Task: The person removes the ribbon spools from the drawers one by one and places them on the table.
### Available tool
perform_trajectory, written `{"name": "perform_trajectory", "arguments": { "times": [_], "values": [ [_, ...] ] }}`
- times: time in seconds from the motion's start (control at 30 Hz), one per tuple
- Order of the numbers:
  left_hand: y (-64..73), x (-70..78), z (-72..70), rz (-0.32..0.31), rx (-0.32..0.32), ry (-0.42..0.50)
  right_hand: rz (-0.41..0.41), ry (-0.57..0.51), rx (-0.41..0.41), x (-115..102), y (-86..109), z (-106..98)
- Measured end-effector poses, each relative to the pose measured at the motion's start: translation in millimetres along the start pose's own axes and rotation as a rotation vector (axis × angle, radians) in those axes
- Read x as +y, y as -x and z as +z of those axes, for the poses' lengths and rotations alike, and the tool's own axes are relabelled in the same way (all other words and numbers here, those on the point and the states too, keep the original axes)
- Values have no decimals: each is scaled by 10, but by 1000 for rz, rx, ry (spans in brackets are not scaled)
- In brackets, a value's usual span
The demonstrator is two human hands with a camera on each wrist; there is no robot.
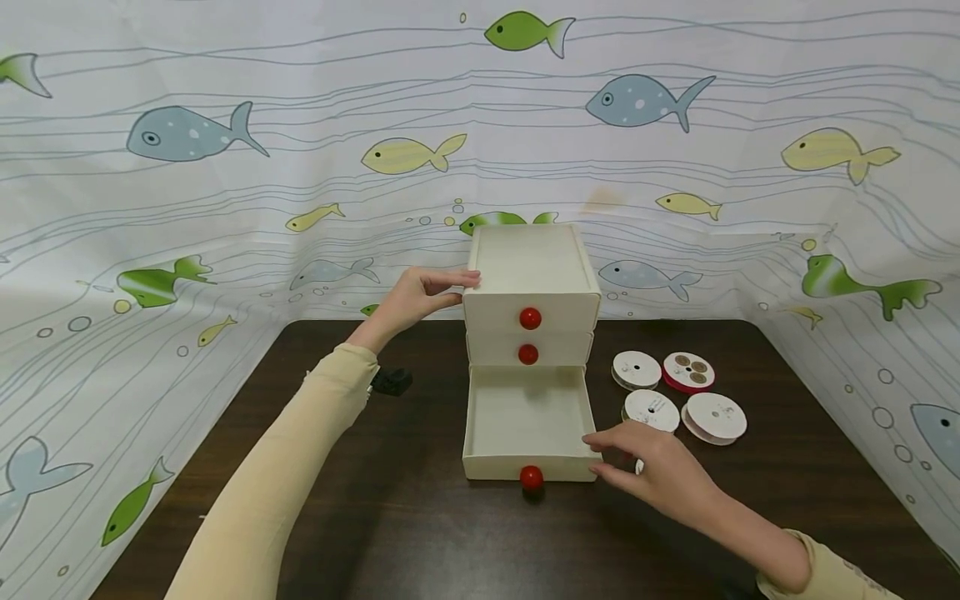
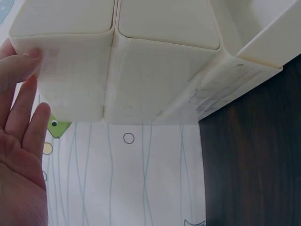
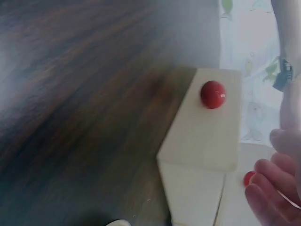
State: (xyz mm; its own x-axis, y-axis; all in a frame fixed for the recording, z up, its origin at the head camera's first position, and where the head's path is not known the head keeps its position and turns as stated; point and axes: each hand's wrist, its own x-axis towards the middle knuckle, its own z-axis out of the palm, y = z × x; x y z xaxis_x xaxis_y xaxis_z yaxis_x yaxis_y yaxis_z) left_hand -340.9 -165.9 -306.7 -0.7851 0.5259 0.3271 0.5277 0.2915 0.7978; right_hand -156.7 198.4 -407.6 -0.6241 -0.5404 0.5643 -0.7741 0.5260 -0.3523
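Observation:
A cream chest of drawers (image 1: 531,258) stands at the middle of the table, with red ball knobs on its fronts. Its bottom drawer (image 1: 528,417) is pulled out and looks bare inside; the two above are closed. With fingers nearly straight, my left hand (image 1: 420,300) touches the chest's upper left edge. In the left wrist view, that hand's fingertips (image 2: 34,52) lie against the top tier. At the drawer's front right corner is my right hand (image 1: 660,467), index finger by the rim and thumb lower. The drawer's red knob (image 3: 213,94) shows in the right wrist view.
Right of the chest lie several ribbon spools, among them a white spool (image 1: 637,369), a red-edged spool (image 1: 688,372) and another white spool (image 1: 714,417). One more is mostly hidden behind my right hand. A fish-patterned sheet (image 1: 337,192) surrounds the dark table (image 1: 420,542).

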Motion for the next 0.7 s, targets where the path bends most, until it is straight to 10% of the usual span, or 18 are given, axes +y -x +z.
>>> {"name": "perform_trajectory", "arguments": {
  "times": [0.4, 0.7],
  "values": [
    [-6, 7, 15, -23, 1, 21, -28, -140, -46, -109, 24, 186],
    [-9, -1, 14, -24, 10, 18, 122, -242, -169, -167, 24, 413]
  ]
}}
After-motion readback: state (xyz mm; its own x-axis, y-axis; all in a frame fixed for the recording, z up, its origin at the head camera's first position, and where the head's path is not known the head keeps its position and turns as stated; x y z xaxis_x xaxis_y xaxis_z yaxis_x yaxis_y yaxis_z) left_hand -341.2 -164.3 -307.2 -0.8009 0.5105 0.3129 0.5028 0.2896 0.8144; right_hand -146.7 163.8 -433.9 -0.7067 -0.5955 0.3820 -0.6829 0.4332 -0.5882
